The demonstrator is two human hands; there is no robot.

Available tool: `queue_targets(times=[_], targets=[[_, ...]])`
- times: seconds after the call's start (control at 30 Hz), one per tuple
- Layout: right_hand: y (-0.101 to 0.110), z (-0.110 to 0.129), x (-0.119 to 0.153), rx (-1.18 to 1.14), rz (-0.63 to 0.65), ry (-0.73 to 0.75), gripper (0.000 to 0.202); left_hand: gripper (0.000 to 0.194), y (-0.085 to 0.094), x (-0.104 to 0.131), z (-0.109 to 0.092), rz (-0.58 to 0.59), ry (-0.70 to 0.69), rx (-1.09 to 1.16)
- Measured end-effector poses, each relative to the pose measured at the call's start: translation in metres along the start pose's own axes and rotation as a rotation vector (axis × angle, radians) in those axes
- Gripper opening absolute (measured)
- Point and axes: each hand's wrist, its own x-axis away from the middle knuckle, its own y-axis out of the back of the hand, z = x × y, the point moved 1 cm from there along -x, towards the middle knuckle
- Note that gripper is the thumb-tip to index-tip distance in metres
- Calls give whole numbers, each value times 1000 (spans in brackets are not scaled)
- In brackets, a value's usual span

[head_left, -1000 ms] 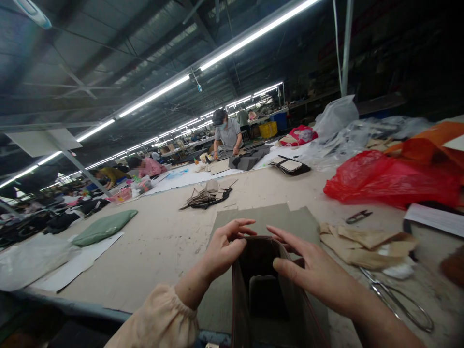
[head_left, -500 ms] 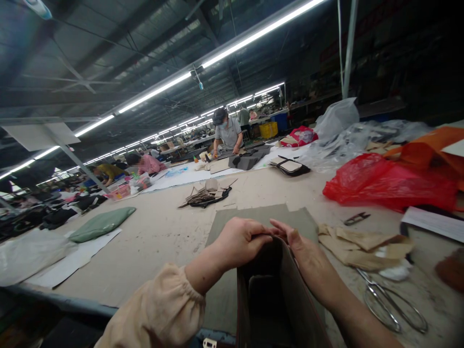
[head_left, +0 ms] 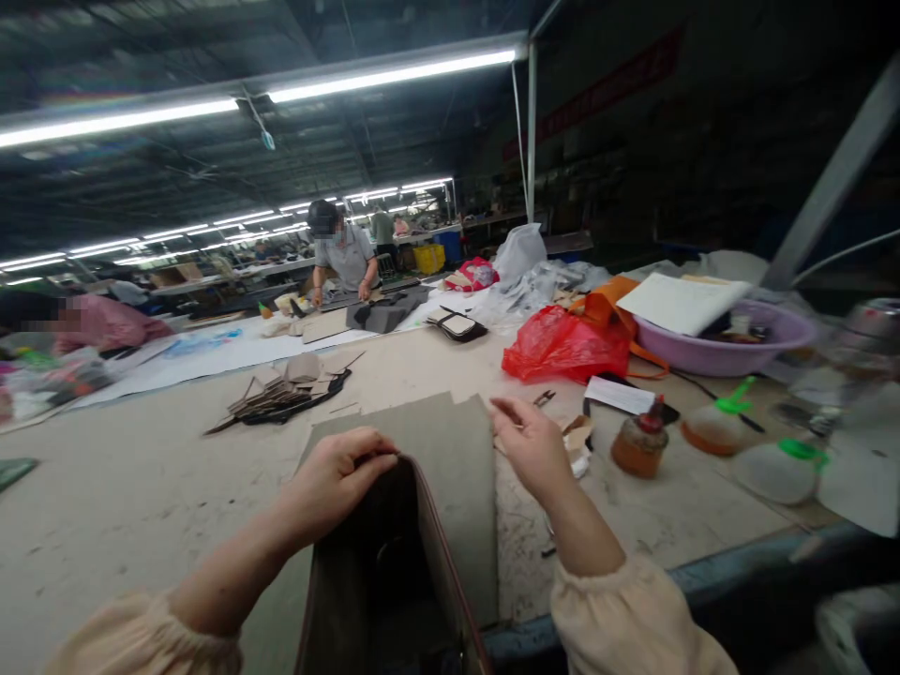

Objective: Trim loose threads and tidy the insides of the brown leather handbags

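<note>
Dark open-topped bag (head_left: 386, 572) at the lower centre of the frame, its mouth toward the viewer and its lower end cut off by the bottom edge. The left hand (head_left: 344, 478) pinches the far end of the rim between thumb and fingers. The right hand (head_left: 531, 445), right of centre, stands apart from the bag, fingers slightly curled; whether anything lies between its fingertips cannot be told. Beneath the bag, a grey-green sheet (head_left: 460, 487) covers part of the table (head_left: 534, 572).

Likely faults: with a single pinch at one end, the bag may twist or its walls fold inward should that grip loosen. The sheet, if loose, could slide under a sideways pull and carry the bag askew. At the right, a red-capped bottle (head_left: 638, 445) of brown liquid stands near the right forearm; a wide outward sweep of that arm could tip it, and any leak might stain the sheet.
</note>
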Motion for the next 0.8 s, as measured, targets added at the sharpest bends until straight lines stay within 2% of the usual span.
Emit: queue_targets(times=[0.1, 0.2, 0.3, 0.37, 0.47, 0.57, 0.7, 0.8], targets=[[0, -23, 1, 551, 120, 46, 35, 33, 5, 2, 4, 90, 92, 192], [10, -43, 2, 779, 167, -23, 37, 51, 9, 5, 7, 173, 169, 335], [28, -62, 2, 824, 189, -73, 40, 42, 11, 6, 10, 201, 205, 315], [41, -74, 2, 849, 209, -94, 42, 32, 11, 6, 12, 179, 217, 249], [53, -91, 2, 889, 250, -121, 43, 27, 9, 3, 14, 121, 226, 162], [51, -102, 4, 914, 302, -124, 37, 27, 4, 2, 15, 59, 214, 96], [41, -100, 1, 908, 351, -65, 14, 27, -1, 5, 13, -2, 180, 114], [37, -88, -6, 815, 303, 47, 23, 28, -1, 8, 13, 62, 153, 235]])
